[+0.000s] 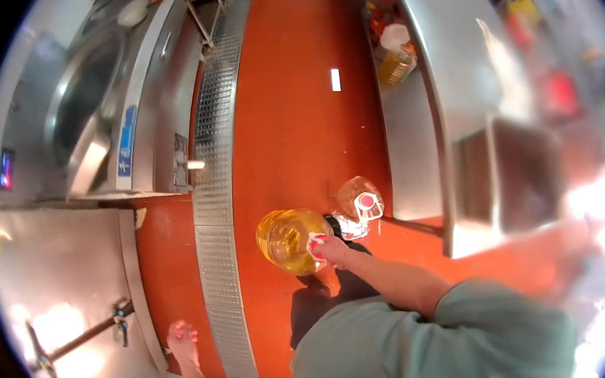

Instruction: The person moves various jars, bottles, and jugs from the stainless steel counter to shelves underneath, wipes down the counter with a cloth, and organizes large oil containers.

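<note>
My right hand [333, 251] is closed around the handle at the neck of a large clear jug of yellow oil [285, 240], close by its red cap. The jug is tilted on its side, its ribbed base pointing left; whether it touches the floor I cannot tell. Just beyond my hand, another clear jug [358, 192] with a red cap and white handle stands on the floor and looks empty. Off to the lower left, my left hand [183, 340] hangs with nothing in it, its fingers loosely bent and apart.
A metal drain grating [216, 197] runs along the orange floor [301, 101]. At left are a steel cooking range [156, 108] and a steel panel with pipes. A steel counter [446, 88] lines the right, with another oil jug [396, 68] on its lower shelf.
</note>
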Motion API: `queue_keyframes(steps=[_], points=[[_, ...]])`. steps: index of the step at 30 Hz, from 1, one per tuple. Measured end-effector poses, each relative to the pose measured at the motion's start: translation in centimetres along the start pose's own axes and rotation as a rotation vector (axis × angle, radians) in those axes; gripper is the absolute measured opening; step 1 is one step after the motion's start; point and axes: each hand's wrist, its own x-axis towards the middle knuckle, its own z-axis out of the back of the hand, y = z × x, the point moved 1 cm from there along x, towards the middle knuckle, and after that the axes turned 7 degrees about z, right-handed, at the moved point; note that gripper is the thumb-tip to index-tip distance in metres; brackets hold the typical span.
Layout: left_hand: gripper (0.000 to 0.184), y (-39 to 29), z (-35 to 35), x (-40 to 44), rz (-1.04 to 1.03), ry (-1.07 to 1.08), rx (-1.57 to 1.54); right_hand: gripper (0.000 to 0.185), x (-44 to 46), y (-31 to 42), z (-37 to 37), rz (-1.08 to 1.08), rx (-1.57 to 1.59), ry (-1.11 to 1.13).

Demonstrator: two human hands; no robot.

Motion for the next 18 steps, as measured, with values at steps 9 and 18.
queue_keyframes(steps=[9, 18], points=[[0.012, 11.8, -4.9, -2.6, 0.526, 0.122, 0.222, 0.015, 2.3, 9.9, 7.6, -0.071, 0.729, -0.327], [0.019, 8.0, -10.5, 6.6, 0.588, 0.38, 0.501, 0.004, -3.2, 13.6, 20.2, 0.172, 1.313, -0.722]])
